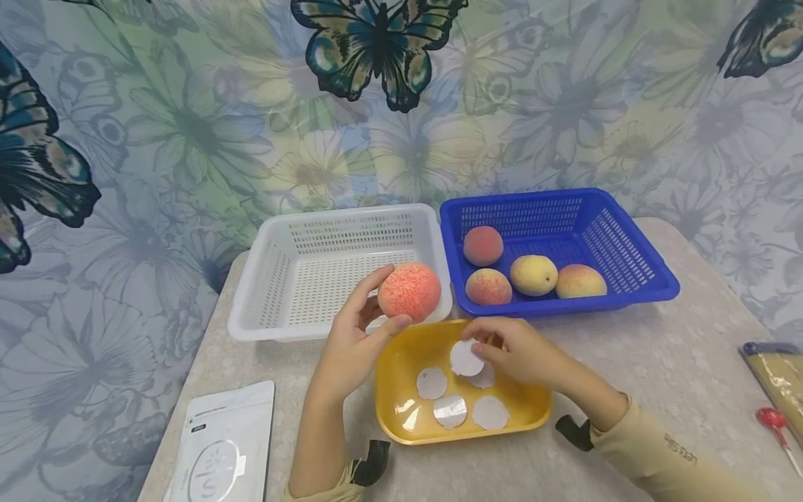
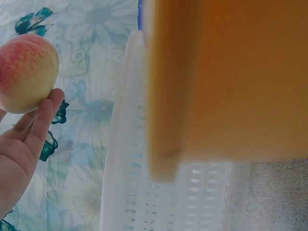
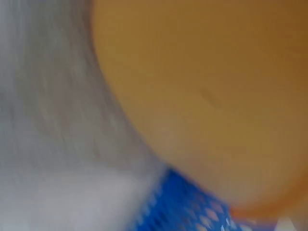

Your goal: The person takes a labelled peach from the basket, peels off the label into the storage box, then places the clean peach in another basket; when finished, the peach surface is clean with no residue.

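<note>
My left hand (image 1: 351, 341) grips a peach (image 1: 410, 293), red and speckled on the side facing the head camera, near the front right corner of the white basket (image 1: 251, 279). In the left wrist view the same peach (image 2: 29, 72) shows a yellow side, held by the fingertips. With thumb and fingers my right hand (image 1: 517, 348) pinches a round white paper disc (image 1: 465, 358) over the yellow tray (image 1: 401, 429). Several more white discs (image 1: 491, 413) lie in that tray. Close, blurred yellow plastic fills much of the right wrist view, where my right hand's fingers are hidden.
A blue basket (image 1: 633, 268) stands at the back right with several peaches (image 1: 533, 275) in it. Front left lies a white pouch (image 1: 226, 446). Toward the right edge are a red lollipop (image 1: 771, 420) and a clear-wrapped tan packet (image 1: 781, 383). Butterfly-patterned fabric (image 1: 188, 139) hangs behind.
</note>
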A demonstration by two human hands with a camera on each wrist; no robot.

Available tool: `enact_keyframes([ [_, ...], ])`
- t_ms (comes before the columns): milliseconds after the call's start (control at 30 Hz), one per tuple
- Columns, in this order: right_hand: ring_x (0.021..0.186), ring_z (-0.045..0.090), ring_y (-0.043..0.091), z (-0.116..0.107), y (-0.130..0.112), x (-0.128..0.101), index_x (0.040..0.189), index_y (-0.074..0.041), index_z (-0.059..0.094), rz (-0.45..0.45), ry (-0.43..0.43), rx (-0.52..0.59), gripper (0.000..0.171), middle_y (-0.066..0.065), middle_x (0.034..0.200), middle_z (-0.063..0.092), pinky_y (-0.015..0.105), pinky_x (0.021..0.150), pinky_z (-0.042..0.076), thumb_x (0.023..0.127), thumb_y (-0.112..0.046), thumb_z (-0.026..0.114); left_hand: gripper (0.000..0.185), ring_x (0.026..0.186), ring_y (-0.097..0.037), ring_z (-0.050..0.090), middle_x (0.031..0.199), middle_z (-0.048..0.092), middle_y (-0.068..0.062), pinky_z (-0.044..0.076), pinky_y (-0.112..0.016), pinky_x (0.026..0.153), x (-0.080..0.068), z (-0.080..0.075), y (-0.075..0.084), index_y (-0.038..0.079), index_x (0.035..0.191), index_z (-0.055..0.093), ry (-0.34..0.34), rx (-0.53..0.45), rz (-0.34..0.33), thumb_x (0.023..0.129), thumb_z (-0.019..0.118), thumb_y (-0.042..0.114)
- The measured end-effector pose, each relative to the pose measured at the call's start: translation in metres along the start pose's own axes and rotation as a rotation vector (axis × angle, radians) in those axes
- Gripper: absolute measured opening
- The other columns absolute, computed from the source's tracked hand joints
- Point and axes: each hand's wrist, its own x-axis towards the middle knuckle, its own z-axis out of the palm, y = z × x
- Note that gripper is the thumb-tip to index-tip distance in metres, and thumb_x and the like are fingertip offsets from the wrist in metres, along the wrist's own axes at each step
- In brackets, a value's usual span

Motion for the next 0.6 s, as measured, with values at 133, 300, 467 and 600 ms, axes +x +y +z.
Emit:
enact_keyframes([
  [133,0.069,0.055,0.009,0.021,0.005,0.005,0.107,-0.019,0.070,0.021,-0.025,-0.003,0.014,-0.007,0.083,0.063,0.022,0.062,0.049,0.095,-0.013,0.065,0.069,0.117,-0.018,0.064,0.147,0.050,0.003,0.047,-0.038,0.109,0.000,0.000,0.000,0.025,0.148,0.044,0.004,0.006,0.004,0.088,0.075,0.014],
  [300,0.071,0.054,0.007,0.039,0.005,0.012,0.107,-0.018,0.070,0.083,-0.052,-0.089,0.014,-0.009,0.084,0.062,0.022,0.063,0.049,0.096,-0.014,0.064,0.068,0.117,-0.017,0.063,0.147,0.050,0.004,0.046,-0.039,0.109,-0.001,-0.002,0.001,0.031,0.147,0.045,0.015,0.014,-0.017,0.088,0.075,0.016],
  [467,0.077,0.053,0.006,0.047,0.002,0.017,0.106,-0.019,0.071,0.083,-0.035,-0.275,0.013,-0.011,0.087,0.063,0.023,0.069,0.047,0.095,-0.016,0.066,0.067,0.118,-0.017,0.063,0.145,0.052,0.004,0.048,-0.042,0.108,-0.002,-0.003,0.002,0.033,0.146,0.044,0.016,0.022,-0.027,0.088,0.075,0.018],
  [600,0.076,0.052,0.007,0.050,-0.002,0.018,0.103,-0.019,0.071,0.059,-0.009,-0.351,0.012,-0.010,0.087,0.063,0.026,0.069,0.048,0.093,-0.014,0.068,0.068,0.118,-0.017,0.063,0.145,0.052,0.004,0.048,-0.043,0.107,-0.002,-0.003,0.002,0.034,0.146,0.044,0.018,0.028,-0.027,0.088,0.076,0.019],
])
